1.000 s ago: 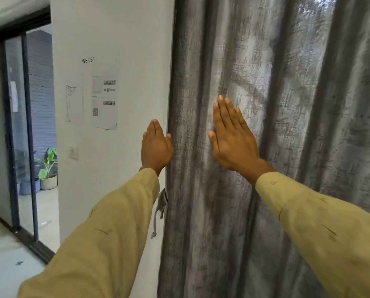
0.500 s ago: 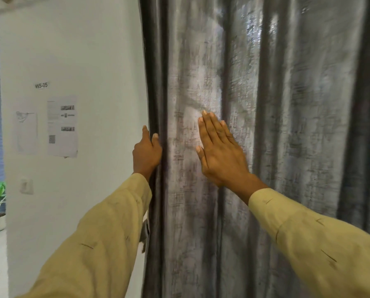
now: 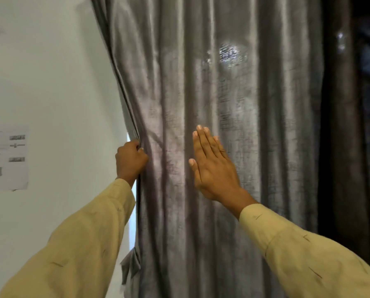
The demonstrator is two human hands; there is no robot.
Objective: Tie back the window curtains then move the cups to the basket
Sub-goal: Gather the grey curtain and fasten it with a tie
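A grey, shiny curtain (image 3: 255, 130) hangs in folds and fills the middle and right of the view. My left hand (image 3: 130, 161) grips the curtain's left edge, fingers curled round the fabric, and a thin bright gap shows beside it. My right hand (image 3: 212, 166) lies flat against the curtain's face with straight fingers. A grey tie-back strap (image 3: 130, 265) hangs below my left arm near the wall. No cups or basket are in view.
A white wall (image 3: 50, 82) stands to the left with a printed paper sheet (image 3: 10, 158) taped on it. A darker curtain panel (image 3: 351, 125) hangs at the far right.
My left hand has gone from lying at the curtain's edge to gripping it and pulling it off the wall. The view has swung right; the doorway and plant are out of sight.
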